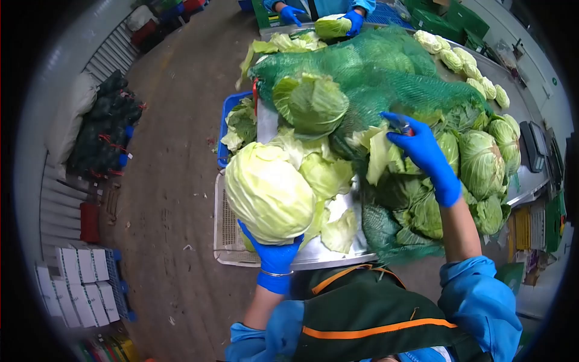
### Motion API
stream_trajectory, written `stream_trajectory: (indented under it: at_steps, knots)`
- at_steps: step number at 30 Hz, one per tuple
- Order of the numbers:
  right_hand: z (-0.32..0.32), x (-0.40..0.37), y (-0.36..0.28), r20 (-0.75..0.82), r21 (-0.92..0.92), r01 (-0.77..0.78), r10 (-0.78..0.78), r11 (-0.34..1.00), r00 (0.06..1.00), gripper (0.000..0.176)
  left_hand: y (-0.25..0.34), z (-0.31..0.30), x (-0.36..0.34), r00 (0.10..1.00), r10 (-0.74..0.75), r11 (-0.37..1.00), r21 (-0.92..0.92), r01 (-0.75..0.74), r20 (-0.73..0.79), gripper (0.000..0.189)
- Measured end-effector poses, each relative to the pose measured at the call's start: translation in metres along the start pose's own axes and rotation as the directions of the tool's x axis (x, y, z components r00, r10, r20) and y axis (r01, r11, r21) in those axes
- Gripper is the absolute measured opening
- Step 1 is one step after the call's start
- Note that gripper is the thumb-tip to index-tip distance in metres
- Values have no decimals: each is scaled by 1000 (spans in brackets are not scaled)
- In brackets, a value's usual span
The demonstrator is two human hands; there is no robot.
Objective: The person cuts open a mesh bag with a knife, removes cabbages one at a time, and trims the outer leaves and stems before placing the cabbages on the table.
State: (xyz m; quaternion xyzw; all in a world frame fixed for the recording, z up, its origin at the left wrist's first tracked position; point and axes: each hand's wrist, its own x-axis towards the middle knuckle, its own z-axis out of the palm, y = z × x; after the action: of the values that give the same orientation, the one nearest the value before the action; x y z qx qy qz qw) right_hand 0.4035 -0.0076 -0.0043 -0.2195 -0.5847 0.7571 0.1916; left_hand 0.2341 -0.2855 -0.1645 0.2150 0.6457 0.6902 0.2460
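My left hand (277,256), in a blue glove, is wrapped under a large pale green cabbage (268,193) and holds it up over the table's left edge. My right hand (429,158), also gloved in blue, is closed around a small knife (409,130); a bit of red and grey shows between the fingers, and the blade is hard to make out. Loose cabbage leaves (339,231) lie on the metal table between the hands. Below and beside my right hand are green cabbages (480,161) in a green mesh bag (386,232). Another leafy cabbage (316,105) sits farther back.
A co-worker's gloved hands (354,23) hold a cabbage across the table. Trimmed cabbages (467,63) line the far right, near a scale (533,146). A blue crate (224,130) and a beige crate (219,238) stand at the left edge. White boxes (78,277) are stacked lower left.
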Motion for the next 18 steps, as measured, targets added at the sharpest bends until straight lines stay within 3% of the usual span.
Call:
stream_trajectory:
  at_steps: [1, 2, 3, 4, 5, 6, 7, 8, 9, 11, 13, 14, 15, 16, 17, 18]
  knots:
    - [-8, -1, 1, -66, -180, 86, -99, 980, 993, 39, -5, 4, -1, 1000, 13, 1000, 1, -13, 9, 76]
    - [-19, -3, -1, -128, -365, 157, -216, 918, 968, 42, 42, 29, 3, 997, -75, 904, -421, 76, 18, 72]
    - [-30, -7, -8, -176, -547, 195, -339, 814, 924, 45, 75, 57, 8, 984, -159, 628, -760, 166, 84, 68]
    - [1, -31, -50, -177, -157, -14, -14, 987, 984, 54, 84, 75, 8, 979, -155, 627, -753, 203, 134, 68]
    - [4, -40, -54, -20, 51, -71, 72, 996, 997, 68, 89, 90, 7, 989, -125, 819, -555, 147, 78, 68]
    - [-3, -44, -27, 98, 239, 90, -116, 967, 988, 79, 99, 111, 8, 997, -62, 945, -320, 70, 35, 69]
    - [-12, -68, -51, 106, 103, -22, 11, 994, 994, 83, 156, 148, 4, 954, -148, 923, -311, 228, 259, 72]
    - [-32, -70, -25, 107, 397, 100, -154, 912, 982, 75, 162, 164, 14, 789, -92, 788, -440, 431, 607, 76]
    - [-74, -84, -26, 149, 441, -102, 39, 892, 988, 59, 185, 203, 8, 812, -212, 801, -380, 463, 544, 79]
    - [-119, -107, -36, -229, 774, 149, 53, 615, 972, 46, 176, 247, 19, 621, -190, 877, -153, 456, 761, 80]
    - [-196, -138, -42, -481, 732, 430, -46, 528, 876, 45, 152, 314, 34, 459, 5, 1000, -6, 1, 889, 81]
    - [-207, -154, -88, -710, 609, 571, 58, 550, 702, 47, 179, 345, 16, 467, -33, 954, -111, 279, 884, 77]
    - [-251, -174, -92, -767, 422, 648, -131, 634, 628, 47, 180, 364, 16, 559, -88, 981, -27, 194, 824, 71]
    - [-318, -188, -90, -690, 451, 719, -304, 529, 657, 49, 171, 371, 20, 637, -99, 989, 4, 148, 765, 67]
    - [-401, -219, -84, -702, 442, 681, -247, 583, 668, 49, 159, 370, 23, 713, -111, 993, 49, 107, 692, 64]
    - [-465, -245, -80, -654, 316, 684, -371, 658, 659, 49, 154, 368, 22, 783, -175, 985, 103, 141, 597, 57]
